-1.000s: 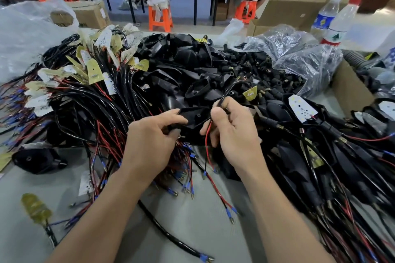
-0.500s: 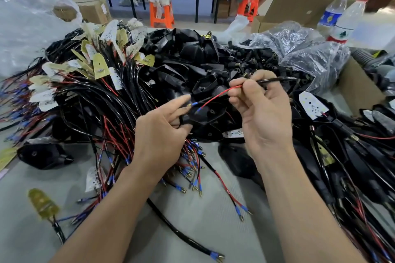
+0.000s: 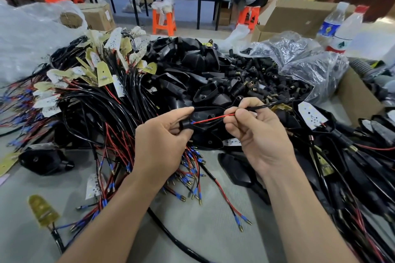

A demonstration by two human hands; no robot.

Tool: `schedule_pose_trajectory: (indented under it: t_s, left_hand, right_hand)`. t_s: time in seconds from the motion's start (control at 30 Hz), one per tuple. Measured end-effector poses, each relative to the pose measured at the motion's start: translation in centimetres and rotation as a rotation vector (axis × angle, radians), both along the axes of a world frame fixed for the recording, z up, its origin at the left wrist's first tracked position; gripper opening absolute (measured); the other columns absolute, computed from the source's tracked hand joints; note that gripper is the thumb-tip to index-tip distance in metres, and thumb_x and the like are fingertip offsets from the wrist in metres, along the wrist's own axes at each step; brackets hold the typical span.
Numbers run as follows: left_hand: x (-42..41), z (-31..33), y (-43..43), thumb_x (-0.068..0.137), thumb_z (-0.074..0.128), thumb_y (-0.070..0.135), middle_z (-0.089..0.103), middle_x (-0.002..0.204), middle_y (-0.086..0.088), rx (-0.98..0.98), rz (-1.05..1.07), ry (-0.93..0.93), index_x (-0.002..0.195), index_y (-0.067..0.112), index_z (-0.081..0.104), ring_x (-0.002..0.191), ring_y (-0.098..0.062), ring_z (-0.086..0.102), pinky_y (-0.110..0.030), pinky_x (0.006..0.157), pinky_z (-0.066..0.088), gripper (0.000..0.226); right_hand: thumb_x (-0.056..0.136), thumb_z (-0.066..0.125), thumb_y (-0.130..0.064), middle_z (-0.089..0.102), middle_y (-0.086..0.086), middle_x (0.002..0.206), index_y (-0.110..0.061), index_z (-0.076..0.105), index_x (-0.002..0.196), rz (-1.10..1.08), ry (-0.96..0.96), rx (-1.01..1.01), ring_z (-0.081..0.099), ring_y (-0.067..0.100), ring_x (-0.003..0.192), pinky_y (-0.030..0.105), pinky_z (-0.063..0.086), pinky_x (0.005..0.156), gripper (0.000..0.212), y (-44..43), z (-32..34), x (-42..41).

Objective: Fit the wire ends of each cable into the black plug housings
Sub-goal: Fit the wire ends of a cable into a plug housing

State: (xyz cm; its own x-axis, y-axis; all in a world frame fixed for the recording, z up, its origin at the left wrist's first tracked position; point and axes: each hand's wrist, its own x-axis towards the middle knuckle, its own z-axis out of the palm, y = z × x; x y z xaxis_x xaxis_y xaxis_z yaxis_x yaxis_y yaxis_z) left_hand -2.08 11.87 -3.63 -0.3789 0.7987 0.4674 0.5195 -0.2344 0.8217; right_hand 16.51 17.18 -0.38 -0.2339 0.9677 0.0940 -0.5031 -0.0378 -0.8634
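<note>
The left hand (image 3: pixel 162 136) sits mid-frame, its fingers (image 3: pixel 181 111) curled round the round neck of a black housing (image 3: pixel 208 132), with the body of the housing jutting toward the right hand (image 3: pixel 263 139). That hand pinches a black cable (image 3: pixel 267 105) between thumb and forefinger, right where a red wire (image 3: pixel 213 118) comes out of the sheath. The red wire runs taut across the gap between the hands, down and to the left. Its blue-sleeved tip (image 3: pixel 194 122) is at the mouth of the neck, touching the left fingers. I cannot tell how far in it sits. The rest of the cable trails off to the upper right over the heap.

Behind the hands, in the middle of the frame, lies a heap of loose housings (image 3: pixel 192 66). A tangle of tagged cables (image 3: pixel 96 96) fills the left side, and its blue-tipped ends spill under the left wrist. At the right edge, cables with housings on them (image 3: pixel 342 166) crowd close to the right forearm. A plastic bag of small black parts (image 3: pixel 303 64) sits in the upper right, with two bottles (image 3: pixel 342 28) beyond it. The bare grey tabletop (image 3: pixel 213 235) shows mainly between the forearms at the lower middle, crossed by one thick cable (image 3: pixel 171 235). A single housing (image 3: pixel 44 160) lies apart at the left.
</note>
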Motion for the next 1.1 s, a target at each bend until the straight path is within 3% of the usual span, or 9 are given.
schedule_pose_trajectory:
  t_s: [0.13, 0.27, 0.4, 0.47, 0.57, 0.67, 0.87, 1.03, 1.1]
  left_hand:
    - [0.0, 0.0, -0.4, 0.077, 0.086, 0.006, 0.074, 0.095, 0.025, 0.027, 0.094, 0.109, 0.121, 0.035, 0.076, 0.09, 0.013, 0.069, -0.002, 0.086, 0.048, 0.054]
    - [-0.1, 0.3, -0.4, 0.076, 0.085, 0.003, 0.073, 0.099, 0.029, 0.036, 0.031, 0.09, 0.12, 0.034, 0.076, 0.09, 0.01, 0.071, -0.009, 0.086, 0.054, 0.055]
    - [0.1, 0.5, -0.6, 0.077, 0.085, 0.006, 0.075, 0.101, 0.03, 0.033, -0.038, 0.052, 0.119, 0.048, 0.072, 0.092, 0.008, 0.072, -0.014, 0.087, 0.056, 0.061]
    - [0.1, 0.7, -0.7, 0.076, 0.086, 0.01, 0.069, 0.104, 0.04, 0.025, -0.018, 0.061, 0.119, 0.055, 0.067, 0.091, 0.012, 0.07, -0.007, 0.084, 0.052, 0.066]
    - [-0.1, 0.8, -0.5, 0.075, 0.087, 0.011, 0.067, 0.097, 0.044, -0.019, -0.004, 0.073, 0.118, 0.052, 0.07, 0.091, 0.015, 0.068, -0.002, 0.083, 0.048, 0.062]
    - [0.0, 0.7, -0.3, 0.076, 0.085, 0.008, 0.073, 0.1, 0.033, -0.051, -0.064, 0.053, 0.12, 0.039, 0.076, 0.09, 0.013, 0.07, -0.006, 0.082, 0.052, 0.054]
    - [0.8, 0.8, -0.5, 0.079, 0.087, 0.016, 0.071, 0.069, 0.028, -0.043, -0.085, -0.035, 0.101, 0.047, 0.079, 0.064, 0.01, 0.067, -0.003, 0.067, 0.049, 0.039]
    - [0.9, 1.0, 0.1, 0.08, 0.086, 0.012, 0.075, 0.078, 0.027, -0.004, -0.006, -0.138, 0.087, 0.048, 0.079, 0.076, 0.007, 0.072, -0.007, 0.07, 0.053, 0.037]
    - [0.8, 0.9, 0.1, 0.08, 0.086, 0.011, 0.076, 0.078, 0.025, -0.005, -0.004, -0.185, 0.088, 0.048, 0.08, 0.075, 0.004, 0.074, -0.01, 0.07, 0.055, 0.038]
  right_hand:
    - [0.098, 0.053, 0.008, 0.075, 0.013, 0.081, -0.011, 0.06, 0.09, 0.019, -0.028, 0.017, 0.074, 0.014, 0.066, 0.022, 0.06, 0.062, 0.022, -0.2, -0.1, -0.3]
    - [0.096, 0.056, 0.011, 0.075, 0.013, 0.077, -0.01, 0.061, 0.09, -0.235, -0.146, 0.123, 0.072, 0.018, 0.062, 0.024, 0.058, 0.059, 0.022, -0.2, -0.4, -1.0]
    - [0.09, 0.064, 0.004, 0.068, 0.026, 0.069, -0.016, 0.064, 0.084, -0.367, -0.298, 0.211, 0.051, 0.015, 0.043, 0.023, 0.042, 0.043, 0.02, 0.0, -0.7, -1.7]
    - [0.085, 0.068, -0.003, 0.063, 0.027, 0.064, -0.017, 0.067, 0.08, -0.415, -0.398, 0.255, 0.043, 0.016, 0.043, 0.025, 0.036, 0.044, 0.015, 0.4, -0.7, -2.4]
    - [0.082, 0.073, -0.009, 0.067, -0.008, 0.057, -0.023, 0.07, 0.076, -0.461, -0.649, 0.344, 0.054, 0.003, 0.05, 0.023, 0.041, 0.058, 0.015, 1.0, -0.6, -3.0]
    - [0.08, 0.073, -0.017, 0.07, -0.019, 0.064, -0.031, 0.073, 0.078, -0.459, -0.738, 0.368, 0.065, 0.001, 0.06, 0.03, 0.049, 0.072, 0.014, 1.2, -0.2, -3.5]
    - [0.077, 0.072, -0.022, 0.069, -0.008, 0.057, -0.032, 0.075, 0.079, -0.466, -0.712, 0.296, 0.058, 0.003, 0.046, 0.02, 0.044, 0.047, 0.01, 1.8, 0.1, -3.2]
    - [0.081, 0.069, -0.025, 0.075, 0.003, 0.07, -0.026, 0.075, 0.079, -0.305, -0.573, 0.127, 0.076, 0.02, 0.069, 0.047, 0.062, 0.055, 0.007, 2.0, -0.2, -2.1]
    - [0.08, 0.069, -0.03, 0.073, -0.003, 0.064, -0.03, 0.075, 0.078, -0.386, -0.693, 0.205, 0.073, 0.012, 0.063, 0.034, 0.06, 0.055, 0.006, 1.9, -0.4, -1.9]
